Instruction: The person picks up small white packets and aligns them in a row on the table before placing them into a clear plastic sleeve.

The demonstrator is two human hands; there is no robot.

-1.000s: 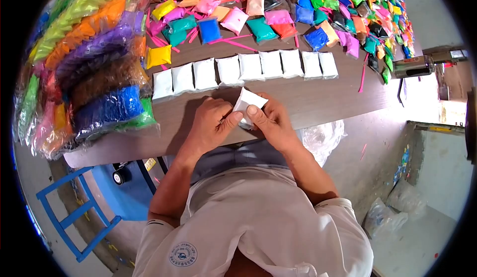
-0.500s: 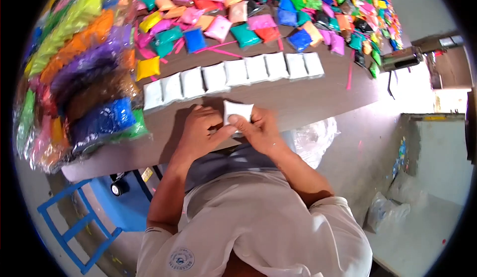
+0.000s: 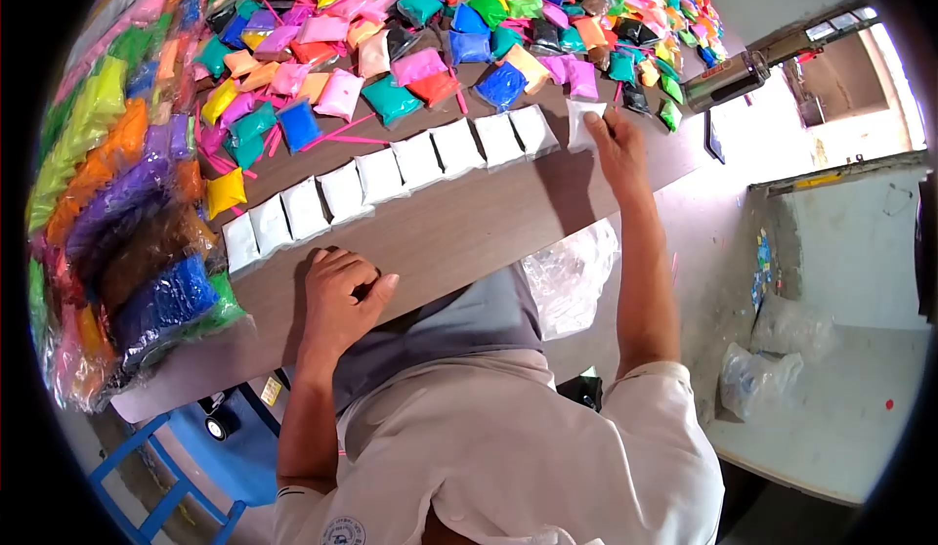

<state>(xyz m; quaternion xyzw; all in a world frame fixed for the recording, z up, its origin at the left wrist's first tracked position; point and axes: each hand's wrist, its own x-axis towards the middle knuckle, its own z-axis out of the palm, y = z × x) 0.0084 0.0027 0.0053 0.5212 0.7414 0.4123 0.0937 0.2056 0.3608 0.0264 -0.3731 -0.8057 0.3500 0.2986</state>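
At the right end of a row of white packets [image 3: 399, 171], my right hand [image 3: 619, 146] grips one more white packet [image 3: 581, 127] between thumb and fingers. This packet is close to the last one in the row, with a narrow gap between them. My left hand [image 3: 342, 289] rests by the front edge of the brown table [image 3: 459, 228], below the row's left end. Its fingers are loosely bent, its thumb stands apart, and nothing is in it.
Behind the row lies a large heap of small coloured packets [image 3: 395, 101]. Bigger clear bags of coloured packets [image 3: 166, 296] are stacked at the left. A clear plastic bag [image 3: 575, 276] hangs by the front edge, and a blue metal frame [image 3: 161, 516] stands below left.
My right hand has carried the white packet from in front of my body to the row's right end. My left hand has come away from it. The view has shifted too.
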